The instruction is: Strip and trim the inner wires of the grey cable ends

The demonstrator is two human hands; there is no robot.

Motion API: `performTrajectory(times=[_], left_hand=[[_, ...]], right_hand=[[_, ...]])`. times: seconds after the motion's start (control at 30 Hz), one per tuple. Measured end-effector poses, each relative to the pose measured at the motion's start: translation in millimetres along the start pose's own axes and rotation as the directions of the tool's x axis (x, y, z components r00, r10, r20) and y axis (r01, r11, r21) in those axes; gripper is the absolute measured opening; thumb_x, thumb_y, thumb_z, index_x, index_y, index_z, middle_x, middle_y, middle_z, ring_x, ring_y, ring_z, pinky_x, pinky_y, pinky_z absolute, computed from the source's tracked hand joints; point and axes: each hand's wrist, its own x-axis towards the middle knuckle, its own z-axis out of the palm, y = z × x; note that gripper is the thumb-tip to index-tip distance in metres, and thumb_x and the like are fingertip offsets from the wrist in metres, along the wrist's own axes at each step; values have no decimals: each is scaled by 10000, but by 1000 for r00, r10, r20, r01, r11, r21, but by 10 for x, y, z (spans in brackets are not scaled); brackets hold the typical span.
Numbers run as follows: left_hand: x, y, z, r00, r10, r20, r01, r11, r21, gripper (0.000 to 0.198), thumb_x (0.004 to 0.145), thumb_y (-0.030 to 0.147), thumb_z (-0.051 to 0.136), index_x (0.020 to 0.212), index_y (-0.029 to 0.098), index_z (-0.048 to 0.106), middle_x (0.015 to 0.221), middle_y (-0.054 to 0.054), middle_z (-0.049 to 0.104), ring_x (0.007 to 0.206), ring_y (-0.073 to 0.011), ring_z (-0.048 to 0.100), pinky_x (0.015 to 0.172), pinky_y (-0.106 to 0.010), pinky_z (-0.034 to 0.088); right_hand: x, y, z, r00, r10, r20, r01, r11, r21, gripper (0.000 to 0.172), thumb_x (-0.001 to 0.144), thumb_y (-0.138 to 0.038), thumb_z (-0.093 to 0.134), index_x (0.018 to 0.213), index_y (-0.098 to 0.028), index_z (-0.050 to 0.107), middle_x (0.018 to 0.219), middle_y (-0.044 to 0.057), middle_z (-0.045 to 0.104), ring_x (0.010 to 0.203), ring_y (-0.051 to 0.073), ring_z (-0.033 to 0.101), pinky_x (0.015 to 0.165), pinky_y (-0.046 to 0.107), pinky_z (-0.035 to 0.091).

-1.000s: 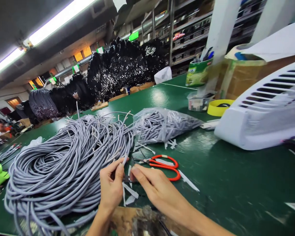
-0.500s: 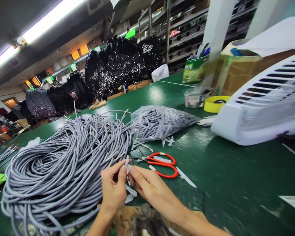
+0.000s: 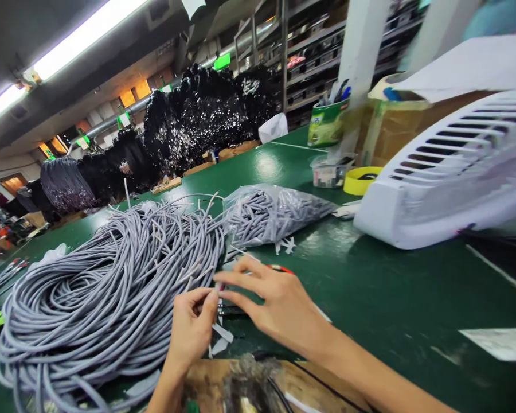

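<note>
My left hand [image 3: 194,321] is closed in a pinch, thumb against forefinger, on a small pale piece [image 3: 219,285] whose kind I cannot make out. Around the tip of that piece, my right hand [image 3: 270,295] has its thumb and fingers apart; whether they touch it is unclear. Red-handled scissors [image 3: 281,269] lie behind my right hand, mostly hidden by it. White strips [image 3: 222,332] are scattered on the green table just below the fingers. A large coil of grey cable [image 3: 112,287] lies to the left of my hands.
Beyond my hands sits a clear bag of short grey cable pieces [image 3: 266,215]. At right stand a white slatted plastic casing [image 3: 413,201], a yellow tape roll [image 3: 361,181], a small clear box [image 3: 328,172] and a green can of pens [image 3: 327,123]. A brown board [image 3: 215,378] lies in front of me.
My right hand has opened from its pinch beside the left and risen, fingers spreading, now covering most of the scissors. My left hand keeps its pinch. The view has shifted slightly.
</note>
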Motion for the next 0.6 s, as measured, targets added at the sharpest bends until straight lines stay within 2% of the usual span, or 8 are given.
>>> performTrajectory(times=[0.03, 0.13, 0.2, 0.27, 0.33, 0.37, 0.53, 0.6], left_hand=[[4, 1, -23, 999, -16, 38, 15, 1000, 22, 411, 771, 436, 506, 759, 78, 708, 453, 19, 459, 399, -70, 334, 386, -176, 249], [10, -17, -76, 998, 16, 64, -27, 982, 186, 376, 756, 423, 531, 664, 98, 698, 515, -17, 542, 474, -100, 419, 455, -186, 310], [15, -43, -81, 993, 74, 91, -95, 964, 248, 372, 760, 420, 528, 634, 112, 693, 525, -25, 560, 504, -119, 439, 477, -195, 320], [15, -66, -67, 984, 115, 135, -147, 956, 252, 384, 772, 424, 514, 601, 121, 676, 511, -21, 549, 505, -123, 427, 477, -202, 312], [11, -79, -54, 979, 140, 148, -172, 956, 238, 398, 778, 433, 506, 579, 123, 658, 508, -15, 537, 508, -122, 415, 484, -203, 315], [12, -83, -56, 978, 134, 161, -170, 958, 232, 401, 779, 439, 506, 585, 122, 656, 514, -14, 536, 513, -121, 414, 487, -202, 320], [37, -89, -157, 947, -15, 320, -45, 983, 180, 438, 780, 496, 492, 725, 112, 697, 564, -25, 575, 515, -119, 430, 478, -195, 355], [23, -63, -212, 922, 37, 386, -99, 985, 141, 444, 758, 518, 513, 679, 129, 712, 561, -40, 594, 518, -130, 462, 495, -206, 385]], right_hand=[[-10, 16, 27, 1000, -21, -1, 21, 998, -67, 181, 824, -218, 489, 757, -197, 656, 731, 20, 598, 598, 120, 549, 565, 230, 395], [20, 67, -14, 992, 111, -54, -119, 980, -157, 206, 836, -203, 479, 726, -162, 648, 716, 33, 593, 620, 129, 552, 587, 236, 394], [60, 71, -92, 987, 155, 47, -148, 981, -123, 119, 776, -253, 574, 801, -170, 657, 784, 31, 604, 670, 135, 563, 599, 230, 396], [84, 52, -134, 968, 131, 212, -116, 990, -84, 214, 673, -313, 680, 851, -194, 672, 848, 29, 607, 713, 146, 563, 605, 229, 386], [92, 35, -120, 935, 122, 334, -127, 992, -6, 134, 658, -268, 693, 768, -190, 698, 762, 10, 601, 670, 129, 529, 578, 218, 347], [94, 33, -100, 921, 134, 366, -160, 986, 41, 54, 674, -213, 674, 700, -175, 701, 679, -4, 581, 625, 112, 497, 557, 215, 321], [122, 79, -64, 861, 284, 421, -382, 909, 169, 161, 673, -96, 589, 519, -111, 634, 417, -69, 377, 455, 61, 340, 456, 209, 235], [130, 92, -75, 812, 303, 499, -453, 866, 212, 188, 676, -138, 582, 489, -117, 598, 394, -72, 395, 415, 51, 353, 421, 192, 246]])
